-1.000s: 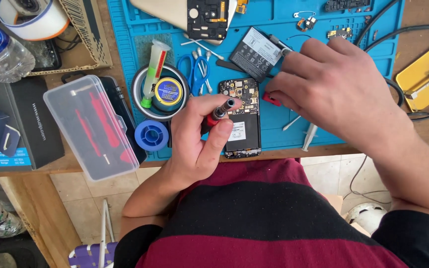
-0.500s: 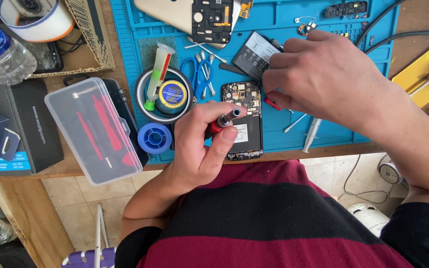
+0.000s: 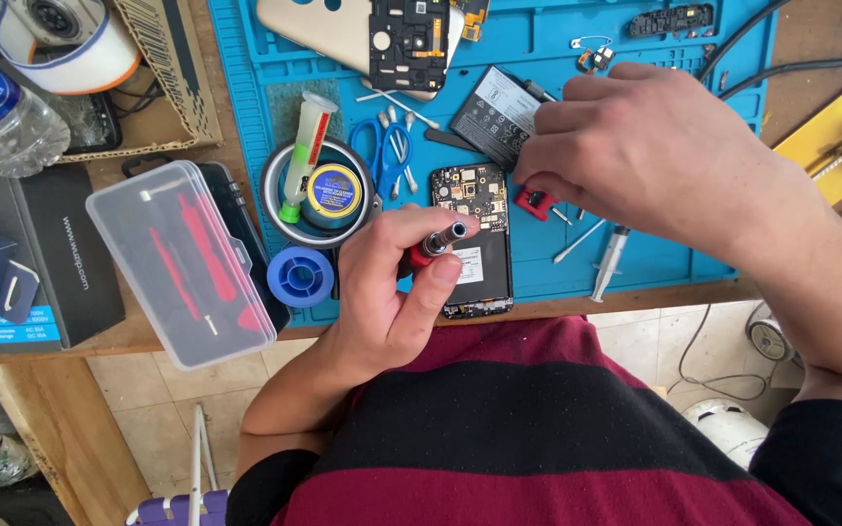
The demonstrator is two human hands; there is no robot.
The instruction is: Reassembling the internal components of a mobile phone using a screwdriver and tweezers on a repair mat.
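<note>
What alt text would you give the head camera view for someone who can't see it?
A person's left hand holds a red-handled screwdriver above an opened phone on a blue work mat, while the right hand reaches for a small red part beside a loose battery. A clear plastic case lies to the left.

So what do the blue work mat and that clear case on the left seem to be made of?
The blue work mat looks like silicone or soft rubber: matte, with moulded ridges and compartments. The clear case looks like semi-transparent plastic, slightly frosted; red tools show through its lid. Neither can be confirmed by sight alone.
</note>
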